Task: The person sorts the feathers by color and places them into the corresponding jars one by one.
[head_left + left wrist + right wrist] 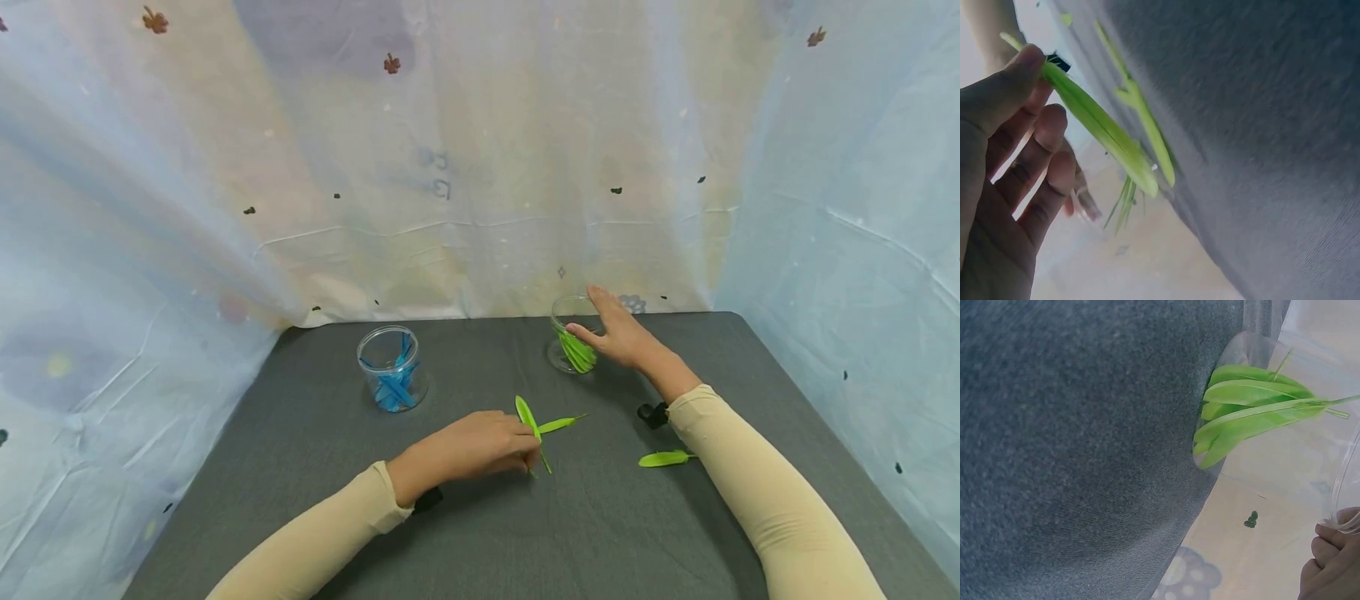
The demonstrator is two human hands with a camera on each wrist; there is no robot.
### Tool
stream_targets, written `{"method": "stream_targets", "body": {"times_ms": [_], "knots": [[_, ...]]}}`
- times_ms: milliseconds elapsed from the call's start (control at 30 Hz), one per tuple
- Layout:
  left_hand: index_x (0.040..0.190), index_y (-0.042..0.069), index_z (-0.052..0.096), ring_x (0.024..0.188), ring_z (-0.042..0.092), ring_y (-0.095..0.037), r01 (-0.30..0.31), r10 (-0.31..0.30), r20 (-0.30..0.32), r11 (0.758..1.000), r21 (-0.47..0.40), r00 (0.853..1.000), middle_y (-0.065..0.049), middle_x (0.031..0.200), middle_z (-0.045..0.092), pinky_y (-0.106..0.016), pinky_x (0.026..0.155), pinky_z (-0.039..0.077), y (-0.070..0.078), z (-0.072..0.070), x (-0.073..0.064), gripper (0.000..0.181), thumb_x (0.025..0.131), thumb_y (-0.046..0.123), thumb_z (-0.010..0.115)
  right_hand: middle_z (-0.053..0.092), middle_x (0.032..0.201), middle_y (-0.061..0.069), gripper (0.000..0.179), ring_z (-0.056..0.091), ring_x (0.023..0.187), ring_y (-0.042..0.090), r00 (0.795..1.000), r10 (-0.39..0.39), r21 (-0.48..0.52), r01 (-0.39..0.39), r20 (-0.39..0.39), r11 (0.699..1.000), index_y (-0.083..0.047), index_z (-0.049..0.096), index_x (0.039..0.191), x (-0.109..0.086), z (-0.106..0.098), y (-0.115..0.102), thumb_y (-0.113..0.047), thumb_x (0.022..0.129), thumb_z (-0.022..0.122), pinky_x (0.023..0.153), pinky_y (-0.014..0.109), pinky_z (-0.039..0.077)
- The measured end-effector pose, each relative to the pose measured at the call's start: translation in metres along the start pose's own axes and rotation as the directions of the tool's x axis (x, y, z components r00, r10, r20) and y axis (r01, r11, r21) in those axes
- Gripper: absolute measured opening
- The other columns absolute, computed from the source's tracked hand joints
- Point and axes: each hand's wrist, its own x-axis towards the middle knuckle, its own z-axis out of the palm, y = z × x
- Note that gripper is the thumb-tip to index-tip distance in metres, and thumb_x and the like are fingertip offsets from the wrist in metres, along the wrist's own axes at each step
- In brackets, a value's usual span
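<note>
Between thumb and fingertips, my left hand (474, 446) pinches a slender green artificial leaf (1102, 125) near its stem, just above the table. A second green leaf (558, 425) lies behind that hand, and a third leaf (663, 459) rests farther right, beside the right forearm. My right hand (626, 333) holds a clear glass jar (556, 357) near its rim, thumb in front and fingers at the far side. Inside this upright jar is a bunch of green leaves (1260, 406), stems toward the mouth; in the right wrist view only part of the hand shows at the lower corner.
Another glass jar (387, 367) with blue strips inside stands at the left of the dark grey table (480, 533). A patterned pale curtain (480, 167) hangs directly behind the table and along both sides. Black bands show at both wrists.
</note>
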Motion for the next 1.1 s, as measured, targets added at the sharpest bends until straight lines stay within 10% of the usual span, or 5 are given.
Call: {"method": "stream_targets", "body": {"times_ms": [233,633,933,1100], "knots": [[0.11,0.024,0.071,0.097,0.065,-0.003,0.013,-0.018,-0.141,0.999,-0.042,0.99,0.013,0.107,0.071,-0.019,0.081,0.052,-0.008,-0.007,-0.001,0.013,0.101,0.023,0.08,0.0,0.18,0.02,0.106,0.0,0.165,0.046,1.0,0.001,0.006,-0.001,-0.004,1.0,-0.006,0.002,0.174,0.0,-0.001,0.0,-0.069,0.105,0.053,0.129,0.072,0.01],[0.11,0.02,0.068,0.089,0.064,-0.01,0.082,-0.15,-0.33,0.974,-0.21,0.932,0.008,0.108,0.067,-0.024,0.077,0.055,-0.029,-0.014,-0.004,0.011,0.103,0.016,0.075,0.002,0.18,0.02,0.106,0.001,0.165,0.046,1.0,0.001,0.0,-0.001,-0.009,1.0,-0.006,0.003,0.174,0.0,0.0,0.0,-0.07,0.105,0.053,0.129,0.071,0.01],[0.114,0.018,0.065,0.089,0.064,-0.015,0.141,-0.307,-0.382,0.904,-0.404,0.872,0.004,0.108,0.067,-0.041,0.075,0.06,-0.042,-0.013,0.0,0.009,0.107,0.014,0.07,0.002,0.18,0.02,0.106,0.001,0.164,0.047,1.0,0.006,0.003,-0.006,-0.006,1.0,-0.006,0.004,0.174,0.0,-0.001,-0.002,-0.07,0.105,0.053,0.129,0.072,0.01],[0.131,0.012,0.064,0.091,0.064,-0.01,0.187,-0.404,-0.417,0.863,-0.47,0.814,0.003,0.109,0.069,-0.032,0.078,0.057,-0.05,-0.011,0.005,0.023,0.108,0.013,0.068,0.002,0.18,0.021,0.106,0.002,0.164,0.047,1.0,0.006,-0.003,-0.006,-0.006,1.0,-0.006,0.003,0.174,0.001,0.0,-0.002,-0.07,0.105,0.053,0.129,0.071,0.009]]}}
